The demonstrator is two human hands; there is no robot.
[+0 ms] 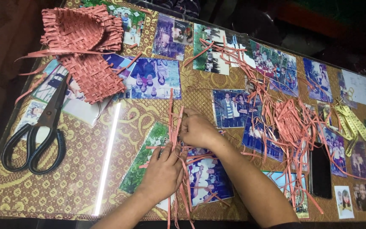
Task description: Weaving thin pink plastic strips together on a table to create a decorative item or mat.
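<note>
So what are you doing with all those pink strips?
A person is working pink strips together on a glass-topped table. The left hand presses the crossed strips flat while the right hand pinches the upright ones. A loose heap of strips lies to the right, woven pink pieces sit at the far left, and black-handled scissors rest beside them. Photos lie under the glass.

Large black-handled steel scissors (37, 135) lie at the left of the glass-topped surface (81, 178), over printed photographs (153, 78) pressed under the glass. Two woven pink strip pieces (87, 46) sit at the far left, a yellow tape measure (352, 125) and a black phone (320, 171) to the right.
</note>
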